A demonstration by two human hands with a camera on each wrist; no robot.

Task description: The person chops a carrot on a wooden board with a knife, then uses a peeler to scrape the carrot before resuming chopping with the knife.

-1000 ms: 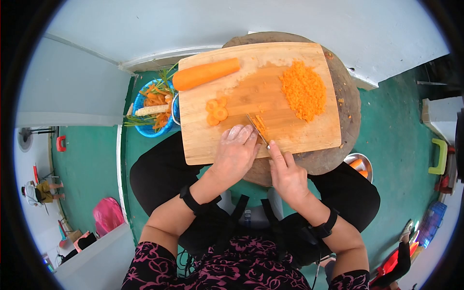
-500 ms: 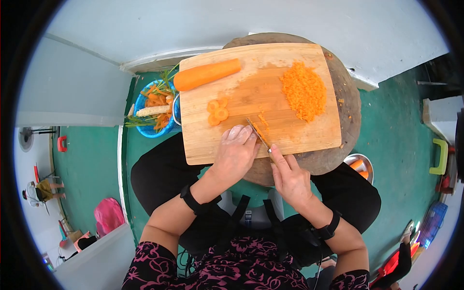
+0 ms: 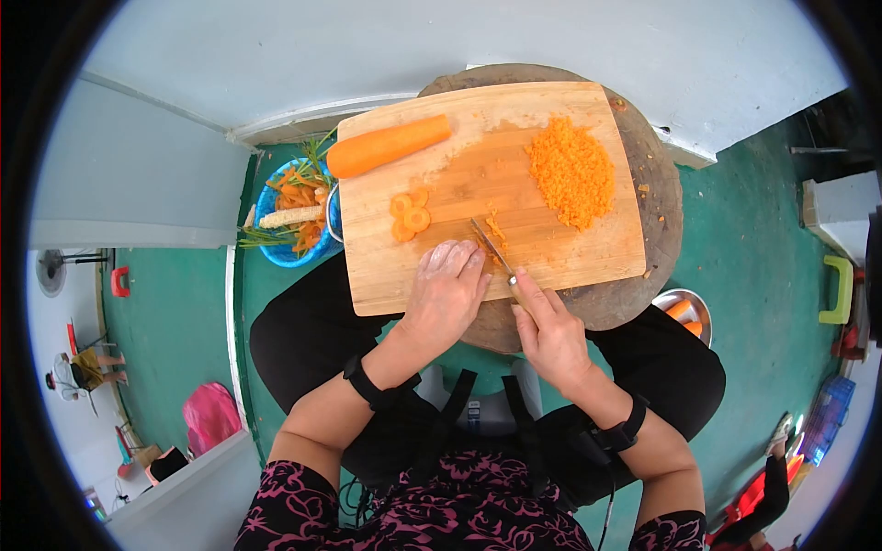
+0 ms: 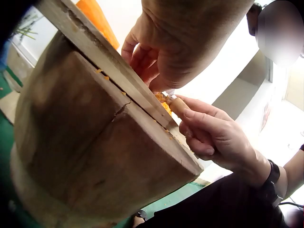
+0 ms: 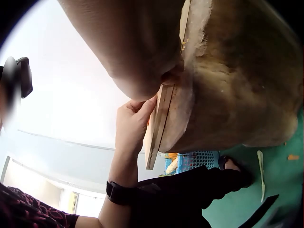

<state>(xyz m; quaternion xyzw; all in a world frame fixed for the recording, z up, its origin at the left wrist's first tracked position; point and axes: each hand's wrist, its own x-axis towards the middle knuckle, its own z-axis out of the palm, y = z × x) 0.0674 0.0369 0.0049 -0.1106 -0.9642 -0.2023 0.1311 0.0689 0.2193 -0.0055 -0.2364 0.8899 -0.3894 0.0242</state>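
Observation:
My right hand (image 3: 551, 335) grips the wooden handle of a small knife (image 3: 494, 253); its blade slants across the cutting board (image 3: 588, 262) near the front edge. Finely cut carrot strips (image 3: 496, 237) lie against the blade's right side. Just left of the blade, my left hand (image 3: 446, 294) has its fingers bent down onto the board, holding carrot pieces that are mostly hidden under them. The left wrist view shows the curled left fingers (image 4: 142, 61) close to the knife handle (image 4: 179, 105). Several carrot slices (image 3: 410, 216) lie beyond the left hand.
A peeled carrot (image 3: 390, 147) lies at the board's far left, and a heap of minced carrot (image 3: 571, 174) at the right. The board rests on a round wooden block (image 3: 663, 211). A blue basket (image 3: 303, 250) of peelings stands left, a metal bowl (image 3: 703, 312) with carrots right.
The knife and right hand have shifted slightly right. The carrot strips at the blade have become smaller, more scattered bits. The left hand stays nearly in place.

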